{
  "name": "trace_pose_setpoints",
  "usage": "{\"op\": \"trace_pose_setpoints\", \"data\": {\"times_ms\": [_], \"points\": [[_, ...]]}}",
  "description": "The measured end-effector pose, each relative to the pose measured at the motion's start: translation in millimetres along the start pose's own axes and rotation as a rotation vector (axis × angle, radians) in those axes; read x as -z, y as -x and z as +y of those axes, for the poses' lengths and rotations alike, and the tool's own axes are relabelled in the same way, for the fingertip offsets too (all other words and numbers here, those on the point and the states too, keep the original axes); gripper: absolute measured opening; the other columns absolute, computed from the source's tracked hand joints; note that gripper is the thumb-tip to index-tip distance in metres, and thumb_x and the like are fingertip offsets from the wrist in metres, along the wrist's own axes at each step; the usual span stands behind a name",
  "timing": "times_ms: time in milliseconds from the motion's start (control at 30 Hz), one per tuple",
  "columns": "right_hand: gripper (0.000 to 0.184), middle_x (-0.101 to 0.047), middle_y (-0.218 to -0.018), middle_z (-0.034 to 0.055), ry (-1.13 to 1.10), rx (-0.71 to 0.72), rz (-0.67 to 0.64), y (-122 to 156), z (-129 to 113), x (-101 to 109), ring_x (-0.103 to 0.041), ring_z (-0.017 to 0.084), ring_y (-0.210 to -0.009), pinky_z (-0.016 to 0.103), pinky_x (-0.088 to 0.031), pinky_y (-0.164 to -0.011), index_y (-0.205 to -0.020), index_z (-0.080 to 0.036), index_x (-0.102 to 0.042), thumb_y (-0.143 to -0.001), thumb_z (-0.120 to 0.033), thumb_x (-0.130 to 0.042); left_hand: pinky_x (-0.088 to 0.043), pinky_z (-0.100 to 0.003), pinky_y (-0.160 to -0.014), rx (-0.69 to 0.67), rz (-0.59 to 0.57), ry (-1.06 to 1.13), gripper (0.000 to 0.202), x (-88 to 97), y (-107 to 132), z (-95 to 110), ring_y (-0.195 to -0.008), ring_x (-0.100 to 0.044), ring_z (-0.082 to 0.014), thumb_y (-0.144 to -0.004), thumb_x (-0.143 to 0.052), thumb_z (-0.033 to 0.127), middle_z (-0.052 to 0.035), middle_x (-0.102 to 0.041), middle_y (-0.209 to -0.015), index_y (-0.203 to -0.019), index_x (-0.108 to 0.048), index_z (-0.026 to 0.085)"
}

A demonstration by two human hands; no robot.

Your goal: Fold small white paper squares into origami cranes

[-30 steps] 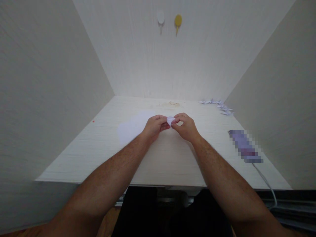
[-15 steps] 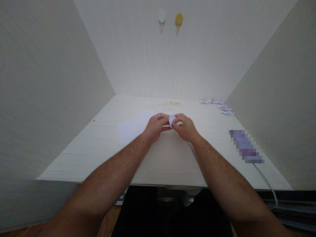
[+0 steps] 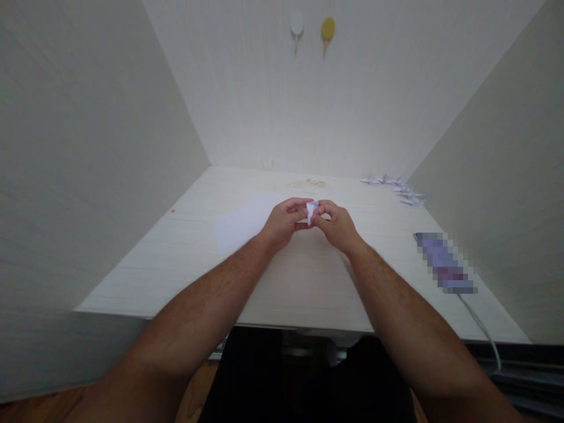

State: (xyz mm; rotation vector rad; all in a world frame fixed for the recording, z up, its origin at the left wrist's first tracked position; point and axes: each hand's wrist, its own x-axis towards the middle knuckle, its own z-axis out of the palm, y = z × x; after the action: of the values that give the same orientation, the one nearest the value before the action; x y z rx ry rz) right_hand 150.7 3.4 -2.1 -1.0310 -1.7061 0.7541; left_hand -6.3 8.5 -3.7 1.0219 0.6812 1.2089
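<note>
A small folded piece of white paper (image 3: 311,210) is held between my two hands above the middle of the desk. My left hand (image 3: 287,222) grips its left side, the fingers curled around behind it. On the other side, my right hand (image 3: 335,225) pinches the paper between thumb and fingers. The paper looks narrow and pointed toward the bottom; its finer folds are too small to make out. White paper sheets (image 3: 242,218) lie flat on the desk, partly behind my left forearm.
Several folded paper cranes (image 3: 408,192) stand in a row at the back right corner. A phone with a blurred screen (image 3: 443,261) lies at the right, its cable (image 3: 480,324) running off the front edge. Two hooks, one white (image 3: 296,24) and one yellow (image 3: 328,28), are on the back wall.
The whole view has shifted slightly. The folded paper has turned a little between my fingers and shows a sharper pointed shape. Both hands keep hold of it.
</note>
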Motion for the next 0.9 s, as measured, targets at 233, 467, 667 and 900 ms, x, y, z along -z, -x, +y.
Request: {"op": "trace_pose_setpoints", "data": {"times_ms": [233, 467, 667, 900], "points": [[0.009, -0.063, -0.098, 0.0054, 0.008, -0.022, -0.017, -1, -1, -1, -0.059, 0.019, -0.093, 0.030, -0.048, -0.071, -0.068, -0.019, -0.061, -0.074, -0.025, -0.060, -0.053, -0.028, -0.062, -0.047, 0.020, -0.045, 0.027, -0.9, 0, -2, -0.073, -0.062, -0.0130, -0.068, -0.074, 0.020, -0.0052, -0.067, -0.089, -0.094, -0.069, 0.015], [0.010, -0.067, -0.092, 0.0032, 0.061, -0.038, 0.028, -2, -1, 0, -0.060, 0.018, -0.089, 0.037, -0.043, -0.089, -0.063, -0.020, -0.060, -0.072, -0.023, -0.058, -0.050, -0.024, -0.058, -0.073, 0.072, -0.130, 0.022, -1.5, -2, -2, -0.067, -0.060, -0.0102, -0.069, -0.068, 0.014, -0.0041, -0.067, -0.084, -0.091, -0.068, 0.014], [0.010, -0.069, -0.097, 0.0036, 0.042, -0.132, 0.091, -5, 7, 2, -0.061, 0.018, -0.086, 0.035, -0.047, -0.081, -0.062, -0.020, -0.060, -0.070, -0.025, -0.057, -0.046, -0.021, -0.053, -0.074, 0.095, -0.300, 0.021, 0.6, -4, -2, -0.060, -0.057, -0.0087, -0.068, -0.064, 0.012, -0.0037, -0.067, -0.078, -0.089, -0.069, 0.012], [0.010, -0.060, -0.065, 0.0004, 0.359, -0.130, 0.176, -3, 0, 5, -0.054, 0.015, -0.061, 0.028, -0.039, -0.059, -0.069, -0.020, -0.057, -0.076, -0.024, -0.052, -0.048, -0.022, -0.053, -0.013, 0.103, -0.451, 0.026, 4.2, -6, -4, -0.058, -0.057, -0.0093, -0.070, -0.061, 0.013, -0.0042, -0.067, -0.076, -0.094, -0.072, 0.013]]}}
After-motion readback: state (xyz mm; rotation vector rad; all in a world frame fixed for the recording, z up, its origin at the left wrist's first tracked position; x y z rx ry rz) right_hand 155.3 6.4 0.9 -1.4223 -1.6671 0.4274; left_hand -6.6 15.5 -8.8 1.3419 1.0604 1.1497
